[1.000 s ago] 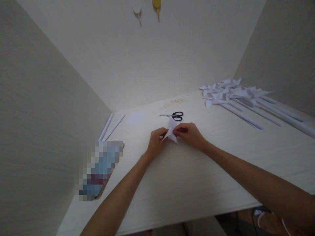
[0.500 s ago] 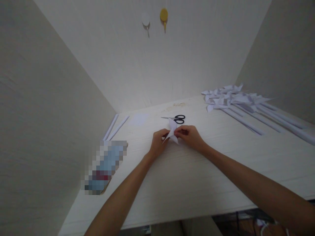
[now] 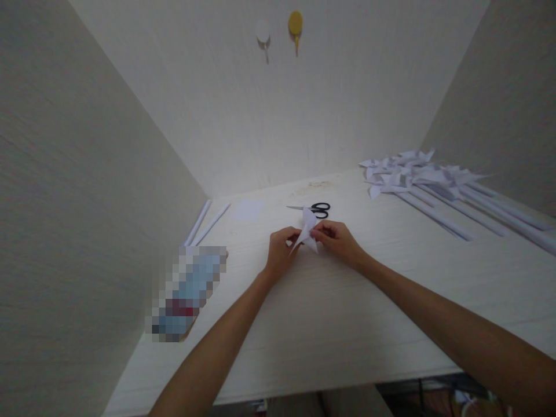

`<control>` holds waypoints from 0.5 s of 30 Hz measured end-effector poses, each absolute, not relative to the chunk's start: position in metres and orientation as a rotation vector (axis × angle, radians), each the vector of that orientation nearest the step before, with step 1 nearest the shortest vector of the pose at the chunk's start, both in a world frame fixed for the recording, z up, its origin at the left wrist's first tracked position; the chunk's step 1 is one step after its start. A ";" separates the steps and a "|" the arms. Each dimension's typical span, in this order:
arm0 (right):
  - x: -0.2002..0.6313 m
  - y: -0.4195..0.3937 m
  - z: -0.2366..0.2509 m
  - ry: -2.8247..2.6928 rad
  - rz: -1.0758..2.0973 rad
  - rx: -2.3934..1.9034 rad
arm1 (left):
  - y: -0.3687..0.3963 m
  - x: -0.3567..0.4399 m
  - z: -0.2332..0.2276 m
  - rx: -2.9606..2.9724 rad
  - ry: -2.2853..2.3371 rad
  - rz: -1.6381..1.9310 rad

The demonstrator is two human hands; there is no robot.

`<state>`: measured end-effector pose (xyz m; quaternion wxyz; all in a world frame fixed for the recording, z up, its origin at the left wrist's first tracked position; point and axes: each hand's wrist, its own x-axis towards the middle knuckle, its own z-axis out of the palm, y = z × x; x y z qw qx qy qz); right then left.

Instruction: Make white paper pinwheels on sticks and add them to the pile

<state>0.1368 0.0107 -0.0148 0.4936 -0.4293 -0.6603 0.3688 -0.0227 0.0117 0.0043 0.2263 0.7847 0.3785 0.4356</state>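
Both hands pinch one folded paper [image 3: 308,230] mid-worktop [image 3: 347,313]; left hand [image 3: 281,255] and right hand [image 3: 339,240] look nearly closed, fingertips on it; scissors [image 3: 313,208] lie just behind.

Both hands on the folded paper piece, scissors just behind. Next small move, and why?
Probably keep pinching and bring the next loose point in toward the middle. The left hand and right hand both grip the small white folded paper, whose tips stick out unfolded. The scissors lie untouched behind it, and the finished pinwheels at far right show gathered points.
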 end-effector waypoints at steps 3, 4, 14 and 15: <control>0.138 0.012 -0.016 -1.626 0.893 -1.046 | 0.012 -0.022 0.004 2.129 1.026 1.206; 0.138 0.012 -0.016 -1.625 0.897 -1.045 | 0.013 -0.022 0.004 2.115 1.020 1.206; 0.138 0.013 -0.017 -1.617 0.935 -1.030 | 0.018 -0.024 0.000 2.027 1.055 1.158; 0.138 0.014 -0.018 -1.622 0.939 -1.031 | 0.018 -0.024 0.000 2.042 1.071 1.158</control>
